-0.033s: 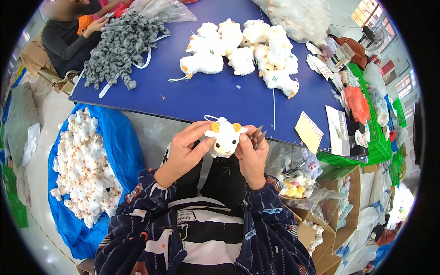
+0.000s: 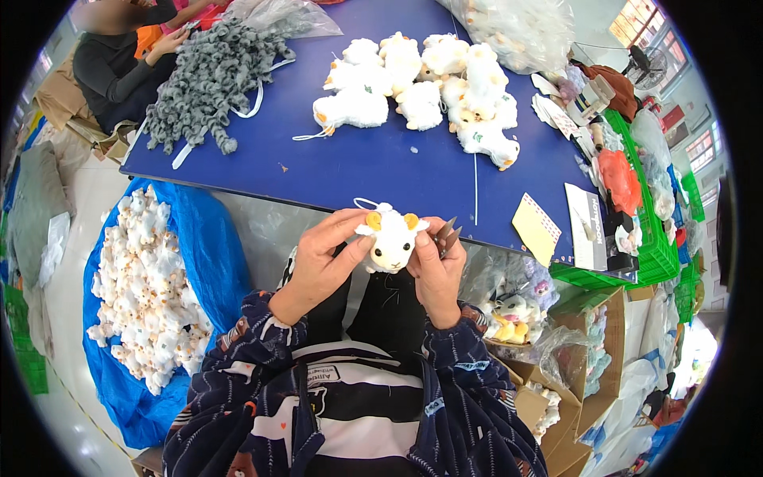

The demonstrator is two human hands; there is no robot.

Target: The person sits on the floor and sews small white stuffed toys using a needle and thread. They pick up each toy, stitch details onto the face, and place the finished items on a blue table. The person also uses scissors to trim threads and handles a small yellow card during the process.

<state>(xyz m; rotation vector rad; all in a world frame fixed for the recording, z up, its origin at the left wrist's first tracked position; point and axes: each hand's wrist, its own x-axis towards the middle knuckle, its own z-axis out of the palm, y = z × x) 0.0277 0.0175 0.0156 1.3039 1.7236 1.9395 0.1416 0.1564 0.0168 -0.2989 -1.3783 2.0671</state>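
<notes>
A small white plush sheep with yellow horns and black eyes is held above my lap, just off the table's near edge, its face up toward me. My left hand pinches it by the ear and side of the head. On the other side, my right hand grips it between thumb and fingers. Two dark pointed metal blades, like thread snips, stick out from among the right fingers; their handles are hidden. A white cord loop rises from the top of the toy.
On the blue table lie a pile of white plush toys and a grey curly heap. A blue sack of white toys stands at left, cardboard boxes at right. A co-worker sits far left.
</notes>
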